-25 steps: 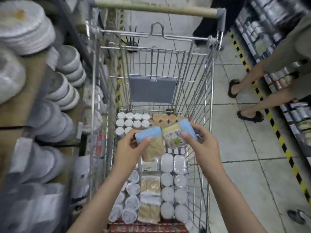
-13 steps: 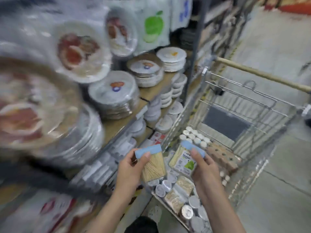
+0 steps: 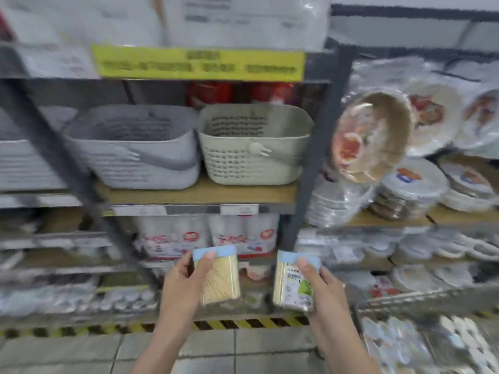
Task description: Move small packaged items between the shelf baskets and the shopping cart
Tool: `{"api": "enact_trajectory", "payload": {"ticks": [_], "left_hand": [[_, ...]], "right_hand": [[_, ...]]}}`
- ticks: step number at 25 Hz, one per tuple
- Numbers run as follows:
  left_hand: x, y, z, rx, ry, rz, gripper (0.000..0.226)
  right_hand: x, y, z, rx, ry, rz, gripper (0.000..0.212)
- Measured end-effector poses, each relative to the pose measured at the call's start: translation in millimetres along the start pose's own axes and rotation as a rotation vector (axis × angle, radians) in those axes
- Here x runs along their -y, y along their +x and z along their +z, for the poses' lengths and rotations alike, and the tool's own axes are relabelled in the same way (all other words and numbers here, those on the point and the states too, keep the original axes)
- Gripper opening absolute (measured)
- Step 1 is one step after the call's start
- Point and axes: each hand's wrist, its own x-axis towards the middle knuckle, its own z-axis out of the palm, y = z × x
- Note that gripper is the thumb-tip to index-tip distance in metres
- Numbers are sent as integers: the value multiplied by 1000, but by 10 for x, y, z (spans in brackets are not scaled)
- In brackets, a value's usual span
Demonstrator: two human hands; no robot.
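My left hand (image 3: 181,282) grips a clear pack of wooden sticks with a blue top (image 3: 220,276), held upright. In my right hand (image 3: 322,286) is a second blue-topped stick pack (image 3: 290,282), its label with a green mark facing me. Both packs hover below the middle shelf. On that shelf stand a grey basket (image 3: 135,149) and, to its right, a beige basket (image 3: 253,147); both look empty from here. The shopping cart (image 3: 405,344) shows at the bottom right, filled with small white-lidded packs.
A dark shelf upright (image 3: 313,147) stands right of the beige basket. Wrapped stacks of paper plates (image 3: 413,182) fill the shelves to the right. Packs of cups (image 3: 205,238) sit on the shelf under the baskets. Yellow-black tape (image 3: 243,323) marks the shelf foot on the tiled floor.
My view has swung left from the cart to face the shelf with the two baskets. Both hands have carried their stick packs away from the cart and now hold them in front of the shelf.
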Motion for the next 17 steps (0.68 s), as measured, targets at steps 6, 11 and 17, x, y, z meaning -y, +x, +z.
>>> {"api": "enact_trajectory", "payload": {"ticks": [6,11,17], "left_hand": [[-411,323,-1143,-146,-39,-1,16],[-825,850,-1836,-85,17,106,19],[-1247,1423,-1749,135,84,228,16]], "right_hand": [[-179,31,1267,195,-86,10,48],[-310,108,2184,239,-49,-15,48],[-70,254,2470,85,8,-124,43]]}}
